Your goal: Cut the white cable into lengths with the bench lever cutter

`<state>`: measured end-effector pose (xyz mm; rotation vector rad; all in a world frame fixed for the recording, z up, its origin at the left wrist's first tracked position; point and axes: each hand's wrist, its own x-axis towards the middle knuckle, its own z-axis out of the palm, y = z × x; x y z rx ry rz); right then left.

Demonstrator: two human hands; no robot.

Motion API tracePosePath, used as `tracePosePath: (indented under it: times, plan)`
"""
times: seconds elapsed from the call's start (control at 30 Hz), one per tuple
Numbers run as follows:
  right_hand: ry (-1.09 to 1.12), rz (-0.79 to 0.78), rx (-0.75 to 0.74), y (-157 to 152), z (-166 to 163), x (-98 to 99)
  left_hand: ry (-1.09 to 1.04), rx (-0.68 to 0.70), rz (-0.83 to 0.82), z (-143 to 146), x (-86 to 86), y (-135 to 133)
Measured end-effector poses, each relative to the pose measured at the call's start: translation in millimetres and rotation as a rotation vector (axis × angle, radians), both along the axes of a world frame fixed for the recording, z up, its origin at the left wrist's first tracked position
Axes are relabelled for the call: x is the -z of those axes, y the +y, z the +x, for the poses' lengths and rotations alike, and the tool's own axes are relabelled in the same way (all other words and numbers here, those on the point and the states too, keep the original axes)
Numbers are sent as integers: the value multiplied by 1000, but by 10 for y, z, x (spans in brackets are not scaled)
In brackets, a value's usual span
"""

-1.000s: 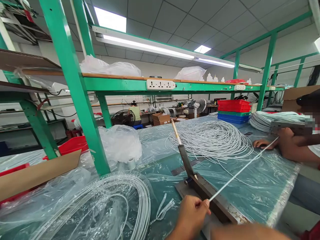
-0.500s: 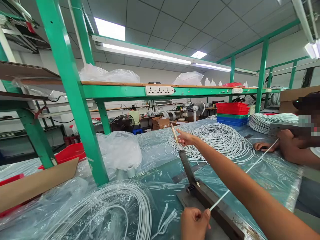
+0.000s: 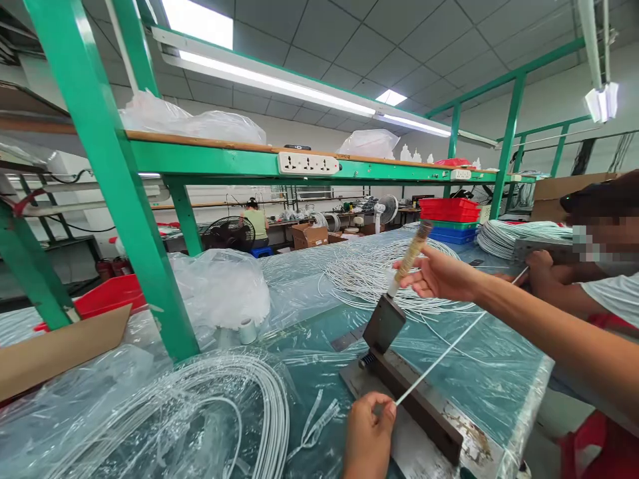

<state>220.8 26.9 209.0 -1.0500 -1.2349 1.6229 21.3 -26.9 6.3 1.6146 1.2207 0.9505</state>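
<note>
1. At bottom centre, a white cable (image 3: 439, 359) is pinched at its end by the left hand (image 3: 367, 436).
2. The cable is laid across the cutter (image 3: 409, 399).
3. Above, at centre right, the cutter handle (image 3: 412, 256) is gripped by the right hand (image 3: 439, 274).
4. Behind, a cable coil (image 3: 359, 273) is seen.

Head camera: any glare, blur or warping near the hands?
Head view: ceiling strip light blown out; glare on table's plastic sheet; green posts lean at the edges; cutter handle in right hand slightly smeared; left hand and white cable sharp.
</note>
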Motion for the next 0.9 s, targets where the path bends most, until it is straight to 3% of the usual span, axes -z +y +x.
tracePosePath:
  times: [0.17,0.33,0.47,0.77,0.9]
  plan:
    - [36,-33,32,-742,242,286,-34,17,11,-11,13,-4]
    - [-78,-159,133,-1174,312,543,-12,41,-5,-21,-120,-48]
    - [-66,-206,93,-1334,359,703,25,79,-27,-24,-200,-53]
    - [-190,-272,123,-1474,418,900,37,18,37,-9,-19,13]
    - [-330,-278,14,-1501,448,1019,2,62,16,-25,-39,6]
